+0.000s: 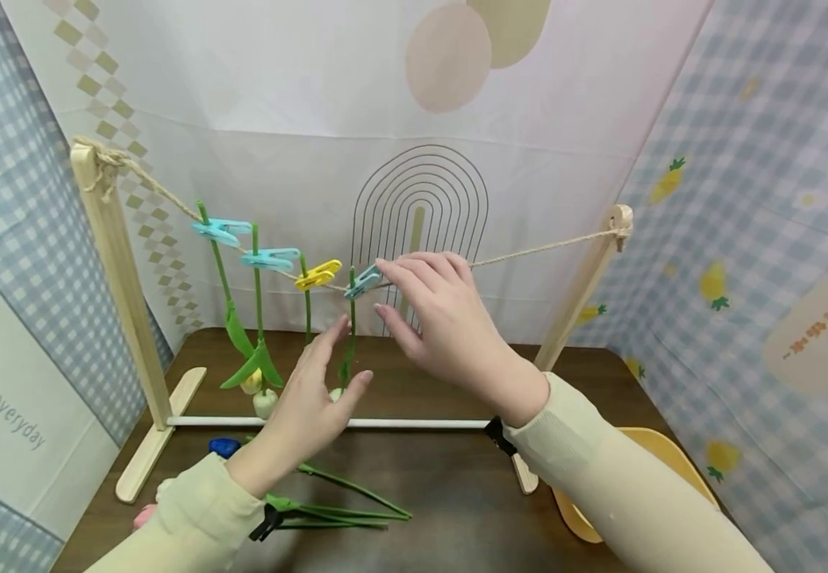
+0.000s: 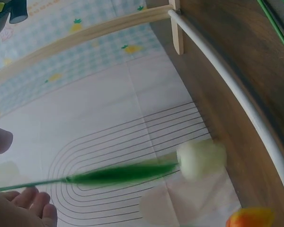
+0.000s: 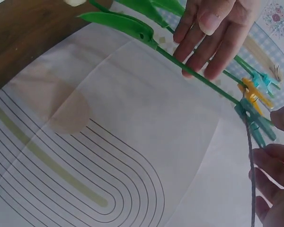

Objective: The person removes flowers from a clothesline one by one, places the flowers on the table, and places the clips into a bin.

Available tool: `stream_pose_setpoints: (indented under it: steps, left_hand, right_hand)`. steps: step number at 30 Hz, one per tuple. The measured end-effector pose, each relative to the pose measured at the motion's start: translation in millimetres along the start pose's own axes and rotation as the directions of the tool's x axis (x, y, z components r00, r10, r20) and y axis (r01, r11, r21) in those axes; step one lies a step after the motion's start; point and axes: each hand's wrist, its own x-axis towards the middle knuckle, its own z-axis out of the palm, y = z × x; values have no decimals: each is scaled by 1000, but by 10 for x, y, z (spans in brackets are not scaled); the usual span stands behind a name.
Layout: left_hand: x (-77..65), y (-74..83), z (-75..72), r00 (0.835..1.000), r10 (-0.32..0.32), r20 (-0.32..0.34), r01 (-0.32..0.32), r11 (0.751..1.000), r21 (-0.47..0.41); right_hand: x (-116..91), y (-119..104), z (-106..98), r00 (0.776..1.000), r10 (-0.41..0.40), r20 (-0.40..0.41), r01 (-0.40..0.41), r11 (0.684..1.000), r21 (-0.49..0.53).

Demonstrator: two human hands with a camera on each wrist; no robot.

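A blue clothespin [image 1: 363, 282] clips the green stem of a white artificial tulip [image 2: 201, 158] to the rope; the flower hangs head down. Beside the pin's handles is my right hand [image 1: 446, 314], thumb and fingers parted around them without pinching. My left hand [image 1: 317, 398] is spread next to the hanging stem [image 3: 194, 73], its fingers extended behind it and not gripping. Farther left on the rope, a yellow clothespin [image 1: 318, 274] and two more light blue clothespins [image 1: 271, 259] hold other tulip stems.
The rope [image 1: 536, 248] runs between two wooden posts [image 1: 123, 294], joined low down by a white rod [image 1: 414, 423]. Several loose tulip stems [image 1: 349, 513] and a blue tulip [image 1: 224, 447] lie on the brown table [image 1: 457, 509]. An orange-yellow tray [image 1: 575, 517] stands at the right, partly behind my right sleeve.
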Motion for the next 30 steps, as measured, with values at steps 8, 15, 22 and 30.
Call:
stream_pose_setpoints:
  steps: [8, 15, 22, 30]
  left_hand:
    - [27, -4, 4, 996, 51, -70, -54, 998, -37]
    - [31, -1, -2, 990, 105, -93, -112, 991, -71]
    - [21, 13, -9, 990, 108, -92, -115, 991, -72]
    - [-5, 25, 8, 995, 72, -65, -77, 995, -67]
  right_hand:
    - [33, -36, -23, 999, -11, -48, 14, 999, 51]
    - [30, -124, -49, 996, -22, -88, 32, 993, 114]
    - [29, -194, -85, 991, -23, -133, 46, 983, 176]
    - [29, -246, -102, 993, 1, -115, 23, 977, 212]
